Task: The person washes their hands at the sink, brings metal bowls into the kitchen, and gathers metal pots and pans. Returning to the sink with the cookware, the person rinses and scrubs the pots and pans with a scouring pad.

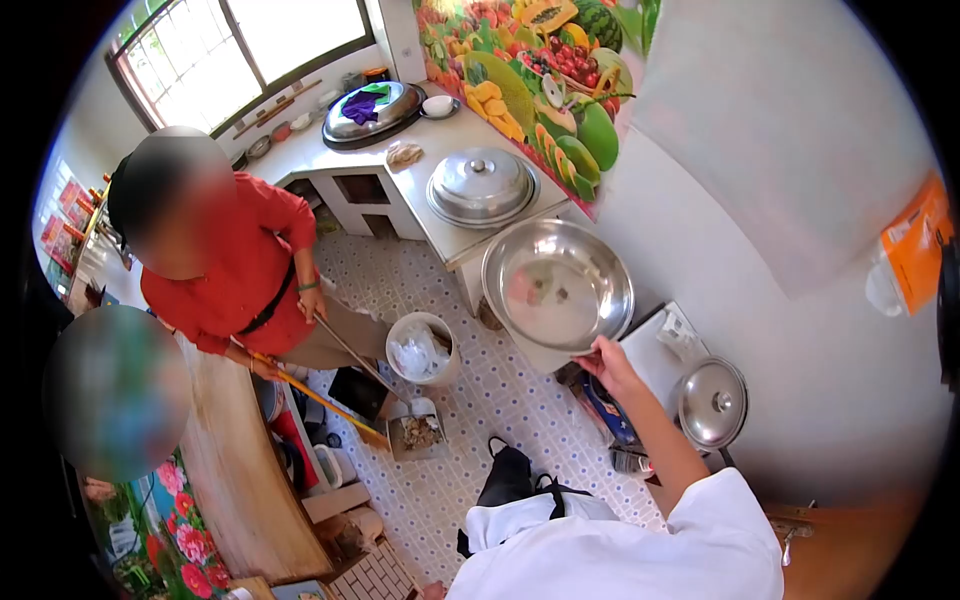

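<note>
My right hand (603,368) is closed on the near rim of a large, shiny steel basin (600,300). The basin is tilted so its inside faces me. It overlaps the end of the white counter, and I cannot tell whether it rests on anything. Just past it, a domed steel lid (480,185) sits on the counter. Only a small part of my left hand (433,591) shows at the bottom edge; its fingers are hidden.
On the left a person in a red shirt (225,265) holds a broom (330,403) and a dustpan (418,452) with debris. A white bucket (402,372) with plastic bags stands nearby. A lidded pan (712,402) is at right, a wooden table (225,450) at left.
</note>
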